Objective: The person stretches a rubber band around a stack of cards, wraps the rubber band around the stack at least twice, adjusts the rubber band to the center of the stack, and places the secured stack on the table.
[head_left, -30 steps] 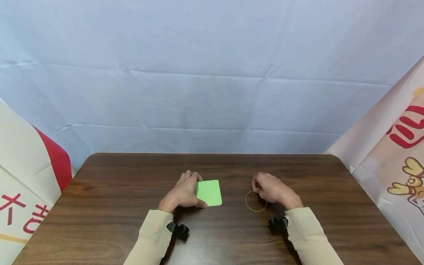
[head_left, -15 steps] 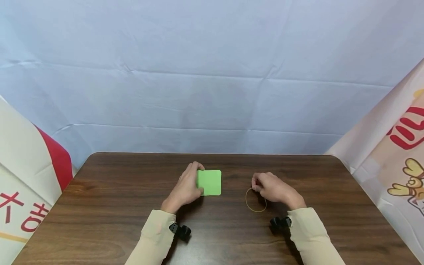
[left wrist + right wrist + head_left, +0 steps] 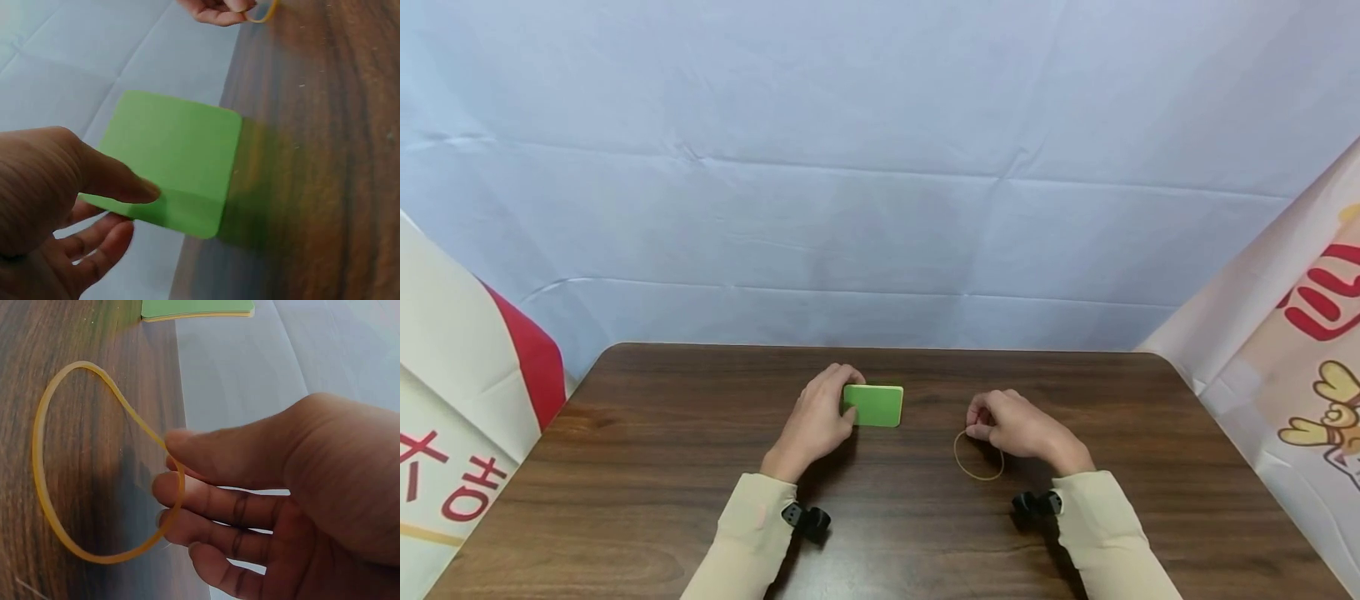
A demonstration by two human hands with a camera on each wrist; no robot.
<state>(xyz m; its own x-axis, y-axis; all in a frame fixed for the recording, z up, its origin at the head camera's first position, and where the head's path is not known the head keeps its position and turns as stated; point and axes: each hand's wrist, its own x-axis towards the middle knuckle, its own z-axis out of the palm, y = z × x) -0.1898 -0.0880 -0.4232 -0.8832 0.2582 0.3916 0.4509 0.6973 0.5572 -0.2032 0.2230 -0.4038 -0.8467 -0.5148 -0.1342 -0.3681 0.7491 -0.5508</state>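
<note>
My left hand (image 3: 816,421) pinches a thin stack of green square cards (image 3: 880,406) by its left edge. The cards (image 3: 175,150) have rounded corners, and the stack stands tilted up; the thumb presses the near face with the other fingers behind. In the right wrist view a pale layered edge of the cards (image 3: 200,314) shows at the top. To the right, my right hand (image 3: 1018,425) pinches a yellow rubber band (image 3: 979,480) between thumb and index finger. The rubber band (image 3: 39,450) hangs as a loose, unstretched loop close over the table.
Both hands are over a dark wooden table (image 3: 925,533) with rounded far corners. A pale cloth (image 3: 880,233) hangs behind its far edge. Printed banners (image 3: 1322,350) flank the table at both sides. Each wrist carries a small black camera (image 3: 1036,505).
My left hand has moved slightly away from me and tipped the green cards from lying nearly flat to standing steeply. The right hand has barely shifted, still pinching the rubber band.
</note>
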